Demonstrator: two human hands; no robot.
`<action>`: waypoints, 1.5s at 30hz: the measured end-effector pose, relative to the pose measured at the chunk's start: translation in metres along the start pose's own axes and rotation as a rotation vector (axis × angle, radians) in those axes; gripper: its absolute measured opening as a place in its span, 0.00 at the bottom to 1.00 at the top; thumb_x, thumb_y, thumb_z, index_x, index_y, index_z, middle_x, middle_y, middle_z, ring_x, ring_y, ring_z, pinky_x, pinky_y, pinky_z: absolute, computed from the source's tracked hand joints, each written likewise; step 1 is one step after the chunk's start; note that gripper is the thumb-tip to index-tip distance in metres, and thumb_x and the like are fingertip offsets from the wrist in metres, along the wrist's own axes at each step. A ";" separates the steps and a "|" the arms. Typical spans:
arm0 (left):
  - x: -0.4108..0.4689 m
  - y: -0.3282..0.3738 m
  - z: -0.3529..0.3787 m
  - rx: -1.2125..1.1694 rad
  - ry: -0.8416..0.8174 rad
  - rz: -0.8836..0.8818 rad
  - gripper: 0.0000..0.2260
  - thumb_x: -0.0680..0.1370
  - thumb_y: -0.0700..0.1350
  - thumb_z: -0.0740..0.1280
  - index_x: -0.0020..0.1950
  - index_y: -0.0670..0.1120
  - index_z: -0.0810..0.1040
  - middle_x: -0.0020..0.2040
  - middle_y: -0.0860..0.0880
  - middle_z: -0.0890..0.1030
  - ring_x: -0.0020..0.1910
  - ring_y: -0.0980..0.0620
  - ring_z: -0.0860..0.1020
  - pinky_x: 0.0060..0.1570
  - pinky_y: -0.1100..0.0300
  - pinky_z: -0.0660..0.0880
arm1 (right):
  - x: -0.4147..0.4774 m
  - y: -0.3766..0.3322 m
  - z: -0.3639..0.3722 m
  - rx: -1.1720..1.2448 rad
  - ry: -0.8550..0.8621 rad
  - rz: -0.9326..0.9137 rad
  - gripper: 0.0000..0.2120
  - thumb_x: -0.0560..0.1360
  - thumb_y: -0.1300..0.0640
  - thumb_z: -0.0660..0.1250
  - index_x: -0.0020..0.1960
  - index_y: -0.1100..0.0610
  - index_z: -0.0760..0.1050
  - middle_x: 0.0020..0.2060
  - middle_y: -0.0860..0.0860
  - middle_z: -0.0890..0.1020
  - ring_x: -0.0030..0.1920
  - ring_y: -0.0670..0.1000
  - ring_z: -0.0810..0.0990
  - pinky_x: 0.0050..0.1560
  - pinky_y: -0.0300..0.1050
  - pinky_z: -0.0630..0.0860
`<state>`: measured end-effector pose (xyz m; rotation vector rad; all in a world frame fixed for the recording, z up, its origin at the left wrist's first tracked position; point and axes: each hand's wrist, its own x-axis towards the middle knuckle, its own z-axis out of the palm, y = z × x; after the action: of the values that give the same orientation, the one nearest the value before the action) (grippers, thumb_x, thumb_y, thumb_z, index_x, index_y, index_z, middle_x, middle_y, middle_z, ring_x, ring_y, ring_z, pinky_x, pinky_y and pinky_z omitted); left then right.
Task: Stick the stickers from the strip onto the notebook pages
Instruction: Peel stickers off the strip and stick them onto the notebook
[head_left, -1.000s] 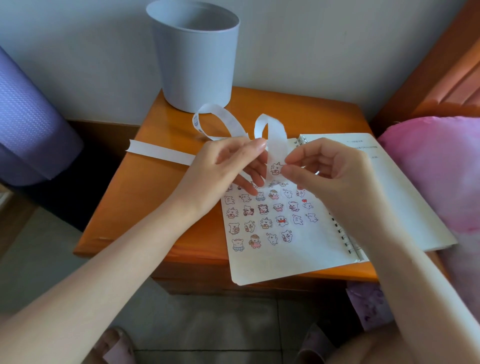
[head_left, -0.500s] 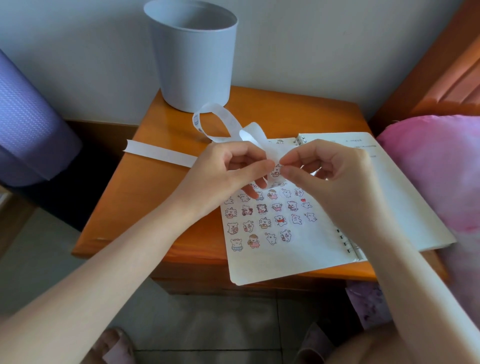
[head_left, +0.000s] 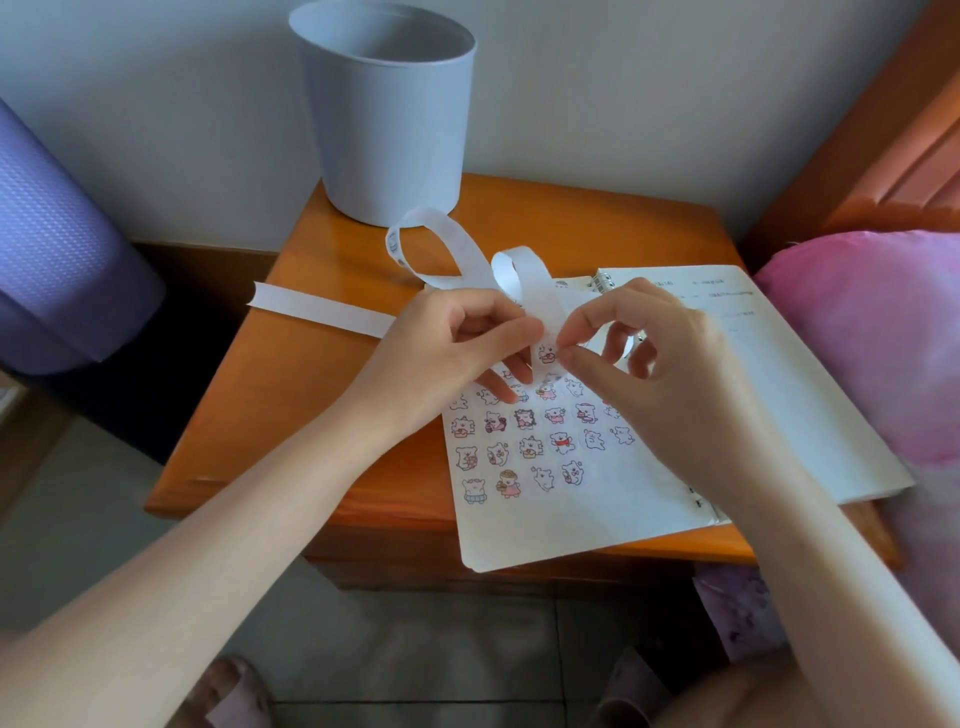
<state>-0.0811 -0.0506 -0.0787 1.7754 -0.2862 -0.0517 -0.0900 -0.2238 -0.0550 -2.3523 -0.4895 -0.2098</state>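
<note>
Strip (head_left: 540, 301) loop stands taller vs 0.5 s ago. L hand (head_left: 441, 358) grip clamped on strip; R hand (head_left: 639, 358) fingertips pinch sticker (head_left: 546, 354) above notebook (head_left: 571, 509). Peel slowly, keep backing taut.

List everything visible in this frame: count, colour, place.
sticker strip: one, white, looping over the nightstand, pinched by both hands
notebook: one, white, open on the nightstand's right side
stickers: many small cartoon ones, in rows on the notebook's left page
bin: one, pale grey-blue, back of the nightstand
nightstand: one, orange wood
pink bedding: right
purple roll: left
left hand: grip on the strip
right hand: grip at a sticker on the strip
</note>
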 end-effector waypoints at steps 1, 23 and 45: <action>0.000 0.000 0.000 -0.004 0.001 -0.006 0.06 0.77 0.42 0.66 0.46 0.41 0.81 0.35 0.54 0.83 0.36 0.55 0.83 0.34 0.65 0.78 | -0.001 -0.001 -0.001 -0.006 -0.010 -0.002 0.04 0.72 0.56 0.69 0.42 0.47 0.76 0.41 0.40 0.76 0.39 0.42 0.73 0.39 0.28 0.68; -0.001 0.001 -0.001 0.077 -0.012 -0.051 0.07 0.78 0.43 0.65 0.46 0.43 0.82 0.38 0.50 0.83 0.37 0.55 0.82 0.36 0.66 0.79 | -0.009 0.001 -0.037 0.072 -0.549 0.386 0.02 0.67 0.56 0.73 0.37 0.53 0.82 0.33 0.50 0.85 0.39 0.60 0.81 0.50 0.60 0.77; -0.001 0.000 -0.001 0.106 -0.014 -0.065 0.08 0.79 0.44 0.65 0.48 0.41 0.82 0.39 0.48 0.83 0.37 0.56 0.83 0.35 0.68 0.78 | -0.012 -0.001 -0.031 -0.007 -0.528 0.413 0.04 0.69 0.58 0.73 0.35 0.52 0.80 0.28 0.44 0.83 0.28 0.40 0.78 0.36 0.36 0.73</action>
<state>-0.0817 -0.0499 -0.0783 1.8903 -0.2450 -0.0967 -0.1017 -0.2482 -0.0350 -2.4432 -0.2301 0.6132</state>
